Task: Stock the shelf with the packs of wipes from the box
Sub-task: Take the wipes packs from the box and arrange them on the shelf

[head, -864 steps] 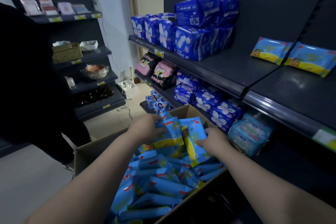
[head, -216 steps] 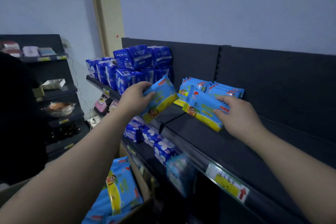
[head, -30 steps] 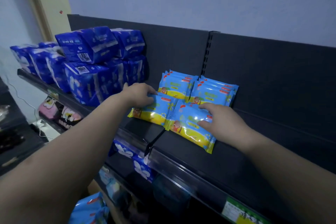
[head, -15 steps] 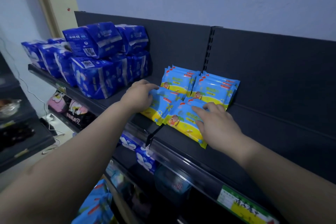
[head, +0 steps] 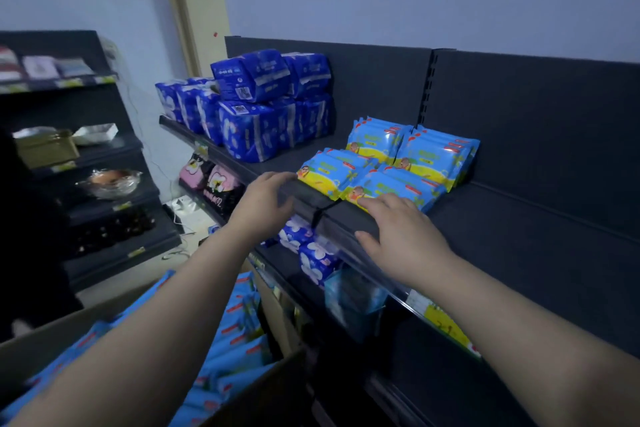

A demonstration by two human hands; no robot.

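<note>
Blue and yellow packs of wipes stand in two rows at the back of the dark top shelf point(head: 519, 229), with two more packs point(head: 332, 172) point(head: 398, 185) leaning in front of them. My left hand point(head: 263, 204) hovers at the shelf's front edge, fingers apart, holding nothing. My right hand point(head: 401, 236) is also empty and spread, its fingertips just short of the front right pack. The cardboard box point(head: 263, 388) sits low at the left, full of more blue wipe packs point(head: 235, 333).
Dark blue packs point(head: 263, 114) are stacked on the top shelf to the left of the wipes. Lower shelves hold blue floral packs point(head: 311, 253) and pink and black packs point(head: 211, 180). A second dark shelf unit point(head: 93, 191) stands at the far left.
Both hands have let go of the two front packs and pulled back toward the shelf's front edge. The view has dropped, showing the box again.
</note>
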